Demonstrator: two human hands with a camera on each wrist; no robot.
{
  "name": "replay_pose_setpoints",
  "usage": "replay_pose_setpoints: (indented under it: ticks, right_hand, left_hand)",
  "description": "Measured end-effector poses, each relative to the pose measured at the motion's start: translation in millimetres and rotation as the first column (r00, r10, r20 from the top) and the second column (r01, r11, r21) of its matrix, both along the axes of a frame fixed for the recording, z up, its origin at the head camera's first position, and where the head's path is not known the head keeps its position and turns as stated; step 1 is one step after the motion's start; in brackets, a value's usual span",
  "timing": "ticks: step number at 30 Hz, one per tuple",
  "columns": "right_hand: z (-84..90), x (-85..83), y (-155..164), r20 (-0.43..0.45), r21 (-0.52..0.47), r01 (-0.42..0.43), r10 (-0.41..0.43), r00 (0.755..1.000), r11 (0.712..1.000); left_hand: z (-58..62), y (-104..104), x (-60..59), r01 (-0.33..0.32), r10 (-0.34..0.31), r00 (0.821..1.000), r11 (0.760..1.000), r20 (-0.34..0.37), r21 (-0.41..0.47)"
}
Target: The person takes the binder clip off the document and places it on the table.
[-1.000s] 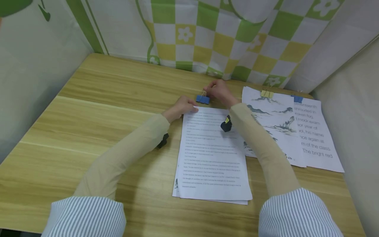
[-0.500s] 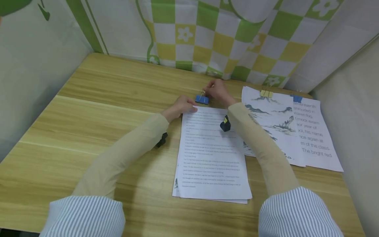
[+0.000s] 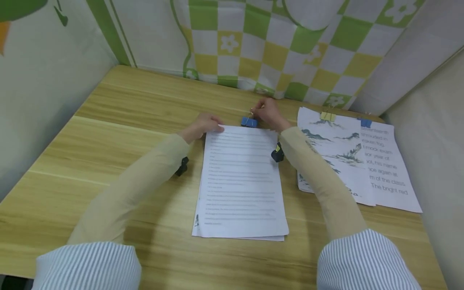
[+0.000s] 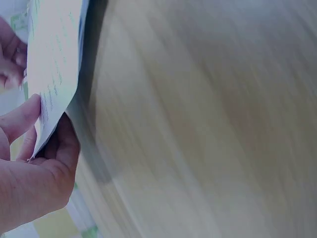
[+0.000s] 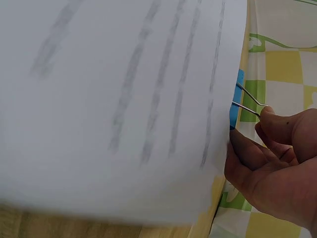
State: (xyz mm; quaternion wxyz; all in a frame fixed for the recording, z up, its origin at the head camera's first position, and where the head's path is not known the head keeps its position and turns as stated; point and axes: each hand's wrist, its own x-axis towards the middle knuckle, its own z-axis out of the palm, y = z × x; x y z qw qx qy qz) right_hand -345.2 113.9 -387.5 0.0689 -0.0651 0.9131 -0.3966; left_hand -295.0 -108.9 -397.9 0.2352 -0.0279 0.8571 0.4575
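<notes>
A stack of printed sheets (image 3: 241,181) lies on the wooden table (image 3: 119,133). My left hand (image 3: 201,125) pinches its top left corner (image 4: 49,119) between thumb and fingers. A blue binder clip (image 3: 249,121) sits at the stack's top edge, right of centre. My right hand (image 3: 266,114) pinches the clip's wire handles (image 5: 247,101); the blue body (image 5: 236,99) shows just past the paper's edge. I cannot tell whether the clip bites the sheets.
Two more clipped paper stacks lie at the right: one with ink landscapes and a yellow clip (image 3: 328,116), one with large text and a blue clip (image 3: 366,122). A checked green and yellow cloth (image 3: 275,44) hangs behind the table. Walls close in left and right.
The stack has slid left and squared up under the clip. My left hand moved left with its corner. My right hand stays at the blue clip.
</notes>
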Motion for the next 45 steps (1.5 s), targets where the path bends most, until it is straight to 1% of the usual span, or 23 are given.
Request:
replay_pose_setpoints:
  ticks: [5, 7, 12, 17, 18, 22, 25, 27, 30, 33, 37, 41, 45]
  right_hand:
    - [0.9, 1.0, 2, -0.019, 0.036, -0.008, 0.009, 1.0, 0.999]
    - [1.1, 0.8, 3, -0.016, 0.047, -0.005, 0.006, 1.0, 0.999]
    - [2.2, 0.4, 4, -0.005, 0.071, 0.01, -0.01, 1.0, 0.997]
    - [1.6, 0.4, 6, -0.011, 0.099, 0.001, 0.001, 1.0, 0.995]
    - [1.4, 0.3, 7, -0.013, 0.101, -0.002, 0.003, 1.0, 0.995]
    - [1.3, -0.2, 7, -0.015, 0.105, -0.001, 0.002, 1.0, 0.994]
    - [0.7, -1.1, 7, -0.02, 0.112, 0.001, 0.001, 1.0, 0.994]
    - [0.4, -1.3, 7, -0.024, 0.117, 0.003, -0.001, 1.0, 0.993]
    - [0.4, -1.3, 7, -0.022, 0.117, 0.003, 0.0, 1.0, 0.993]
    - [1.6, -0.2, 6, -0.005, 0.113, 0.004, -0.003, 1.0, 0.994]
    - [3.9, 2.0, 5, 0.021, 0.107, 0.006, -0.008, 1.0, 0.994]
    - [3.6, 2.6, 2, 0.025, 0.098, 0.008, -0.01, 1.0, 0.995]
    - [2.1, 3.0, 0, 0.03, 0.098, 0.006, -0.009, 1.0, 0.995]
  left_hand:
    - [2.4, -28, -4.8, 0.033, -0.033, 0.999, 0.999, 0.001, -0.023]
    - [3.3, -38, -6.6, 0.038, -0.038, 0.999, 0.999, -0.004, -0.03]
    - [6.1, -66, -10.8, 0.023, -0.025, 0.999, 0.997, -0.023, -0.069]
    - [15.0, -95, -12.5, 0.033, -0.033, 0.999, 0.991, 0.002, -0.133]
    - [16.5, -100, -13.1, 0.031, -0.031, 1.0, 0.99, 0.004, -0.139]
    - [20.6, -115, -15.4, 0.001, -0.007, 0.999, 0.985, -0.033, -0.174]
    - [21.2, -124, -16.8, -0.023, 0.012, 0.998, 0.982, -0.057, -0.187]
    - [21.5, -130, -17.0, -0.038, 0.027, 0.998, 0.979, -0.06, -0.198]
    - [21.3, -137, -18.2, -0.056, 0.037, 0.995, 0.973, -0.087, -0.224]
    - [20.7, -144, -20.0, -0.076, 0.043, 0.991, 0.957, -0.124, -0.281]
    - [21.1, -153, -22.0, -0.083, 0.016, 0.983, 0.928, -0.182, -0.364]
    - [22.2, -160, -22.6, -0.087, -0.009, 0.975, 0.904, -0.223, -0.418]
    - [23.7, -164, -22.9, -0.078, -0.015, 0.981, 0.882, -0.192, -0.465]
